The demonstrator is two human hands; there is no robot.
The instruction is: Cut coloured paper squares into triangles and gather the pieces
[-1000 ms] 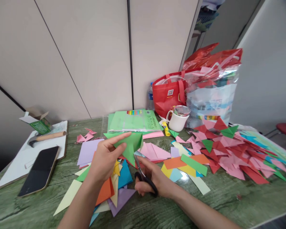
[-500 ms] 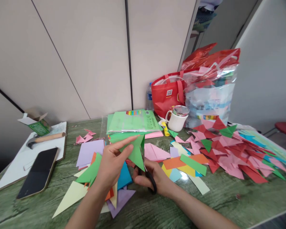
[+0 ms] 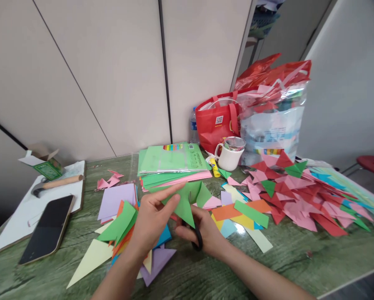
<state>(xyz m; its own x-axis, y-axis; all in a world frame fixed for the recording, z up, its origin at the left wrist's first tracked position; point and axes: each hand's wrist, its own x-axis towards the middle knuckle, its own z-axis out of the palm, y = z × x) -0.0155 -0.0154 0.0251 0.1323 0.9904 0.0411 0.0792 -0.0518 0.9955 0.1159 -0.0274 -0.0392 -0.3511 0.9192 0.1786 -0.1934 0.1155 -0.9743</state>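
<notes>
A folded piece of green paper (image 3: 185,208) is pinched between the thumb and fingers of my left hand (image 3: 155,212), held above the table. My right hand (image 3: 210,231) grips black-handled scissors (image 3: 197,238), whose blades are mostly hidden behind the green paper. The paper's right part splays outward at the scissors. Below and left of my left hand lie loose cut papers: a folded green piece (image 3: 120,225), a cream triangle (image 3: 90,260) and a purple triangle (image 3: 158,264).
Paper packs (image 3: 171,160) lie at the back, beside a white mug (image 3: 230,157) and a yellow glue stick (image 3: 215,167). A heap of red and pink folded papers (image 3: 299,196) covers the right. At left are a phone (image 3: 48,229), a hammer (image 3: 58,183) and a small box (image 3: 46,164).
The green paper has spread apart, its right part now opening out to the right of the scissors. Both hands keep their hold, and the whole view has shifted slightly.
</notes>
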